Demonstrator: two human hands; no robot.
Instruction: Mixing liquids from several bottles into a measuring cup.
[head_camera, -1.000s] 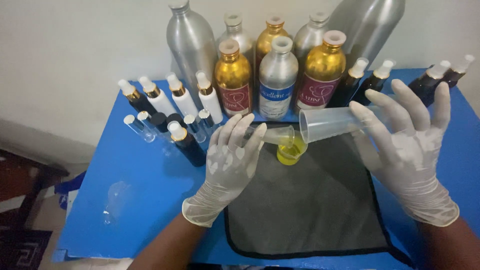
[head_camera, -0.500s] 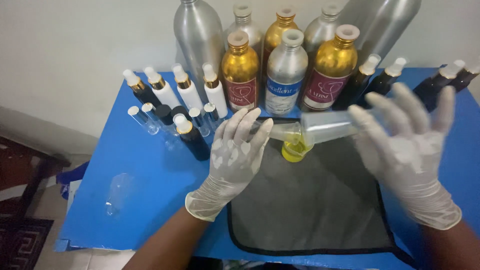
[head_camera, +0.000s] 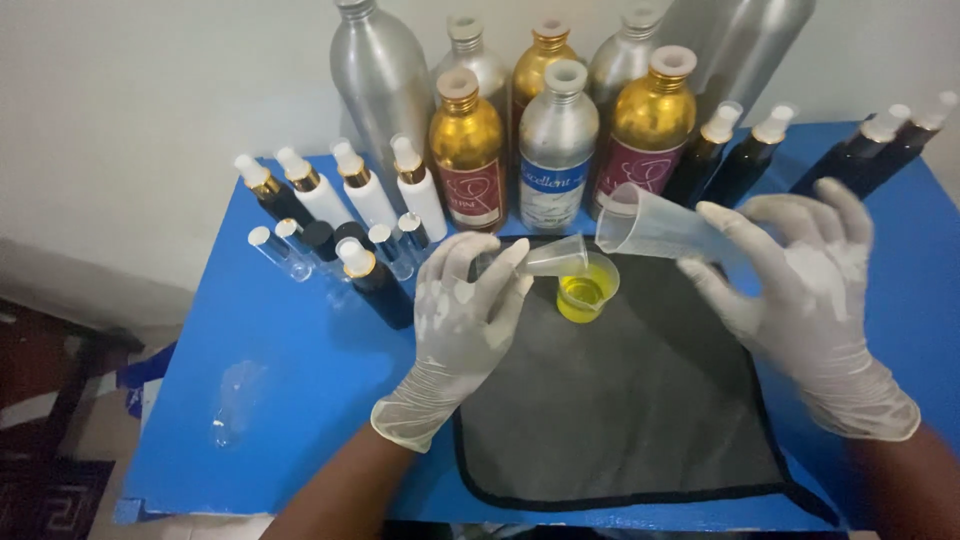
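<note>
Pouring was being done; a clear cup (head_camera: 650, 225) was tipped by the right hand (head_camera: 810, 300); a small funnel (head_camera: 555, 258) was gripped by the left hand (head_camera: 465, 310) over the yellow beaker (head_camera: 585, 292); a steady tilt seemed needed next.

Soft, even indoor light falls from above; faint glare marks the metal bottles (head_camera: 465, 150); the frame's edges blur slightly.
</note>
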